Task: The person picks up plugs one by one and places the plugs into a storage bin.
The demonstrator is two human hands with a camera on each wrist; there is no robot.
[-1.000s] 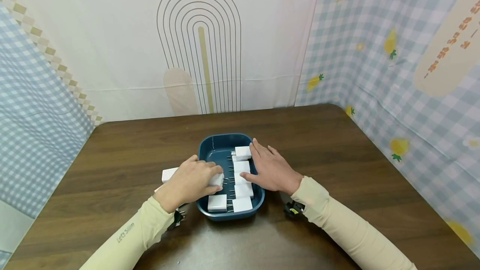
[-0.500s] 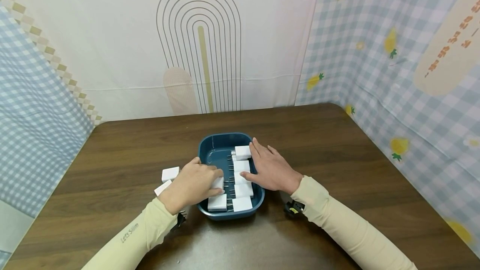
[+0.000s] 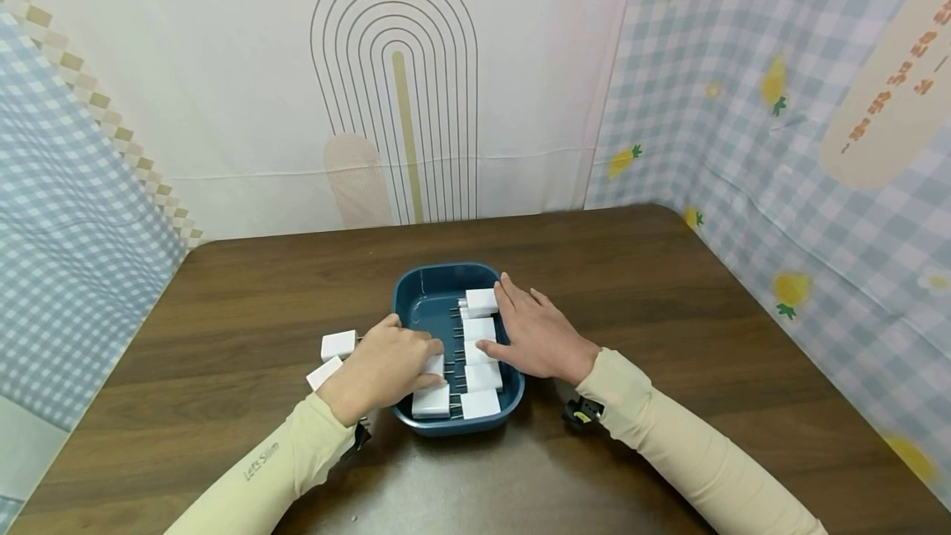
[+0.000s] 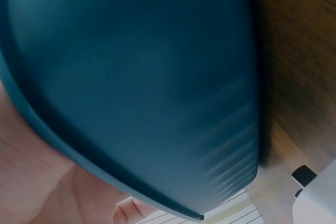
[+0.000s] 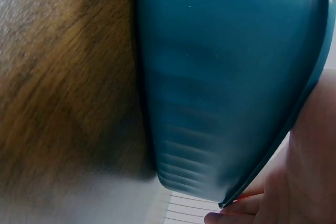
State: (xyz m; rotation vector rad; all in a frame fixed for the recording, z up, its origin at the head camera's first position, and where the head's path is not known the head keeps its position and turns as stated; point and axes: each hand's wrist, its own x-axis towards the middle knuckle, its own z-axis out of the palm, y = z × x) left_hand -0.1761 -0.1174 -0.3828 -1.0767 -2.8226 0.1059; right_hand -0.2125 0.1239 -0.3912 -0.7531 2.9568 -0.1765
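A blue plastic basin (image 3: pixel 427 272) holds several white charger plugs (image 3: pixel 483 377), lined up along its right side with prongs pointing left. One more charger plug (image 3: pixel 431 404) lies at the front left, its prongs facing that row. Just behind it, my left hand (image 3: pixel 382 366) pinches another white charger plug (image 3: pixel 433 366), mostly hidden under the fingers. My right hand (image 3: pixel 546 335) rests on the right rim, fingers straight, thumb over the row. Both wrist views mostly show the basin's outer wall (image 4: pixel 142 77), with part of the left hand (image 4: pixel 37 177) and the right hand (image 5: pixel 315 156) at the rim.
Left of the basin, two white charger plugs (image 3: pixel 338 344) lie on the wooden table (image 3: pixel 260 312), partly behind the left hand. A patterned cloth (image 3: pixel 535 89) hangs behind the table, and a checked cloth (image 3: pixel 750 130) hangs on the right.
My left hand has shifted slightly toward the front with its charger plug, which now sits right behind the front-left one. The right hand has stayed put.
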